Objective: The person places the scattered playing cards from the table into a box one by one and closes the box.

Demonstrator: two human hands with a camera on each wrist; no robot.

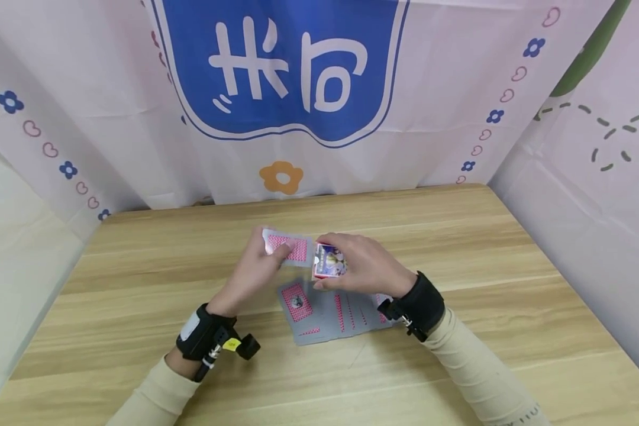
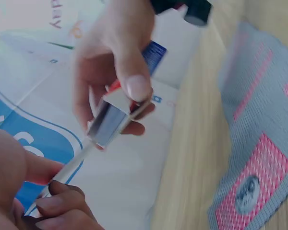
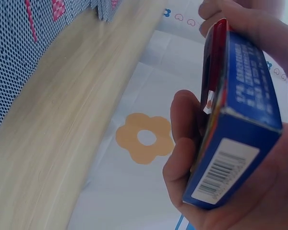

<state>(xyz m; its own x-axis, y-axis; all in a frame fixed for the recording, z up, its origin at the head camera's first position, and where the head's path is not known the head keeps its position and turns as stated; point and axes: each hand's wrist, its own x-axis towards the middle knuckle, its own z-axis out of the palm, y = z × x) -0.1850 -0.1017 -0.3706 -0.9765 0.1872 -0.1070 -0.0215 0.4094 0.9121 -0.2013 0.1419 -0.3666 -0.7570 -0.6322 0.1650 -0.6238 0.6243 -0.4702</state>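
Note:
My left hand [image 1: 255, 266] pinches playing cards [image 1: 293, 248] with pink-patterned backs and grey borders, thumb on top; how many cannot be told. Just to their right, my right hand [image 1: 364, 263] grips a small card box [image 1: 330, 261] between thumb and fingers. In the left wrist view the box's end facing the left hand is uncovered, with a grey surface [image 2: 110, 125] inside. A barcode shows on the blue box's other end in the right wrist view. Below both hands, more playing cards [image 1: 319, 316] lie overlapping, backs up; the right hand and wrist hide part of them.
The wooden table [image 1: 154, 266] runs back to a printed cloth [image 1: 213, 165] with a blue emblem. Both wrists carry black straps with small cameras [image 1: 249, 347]. Cloth also hangs at the left and right sides.

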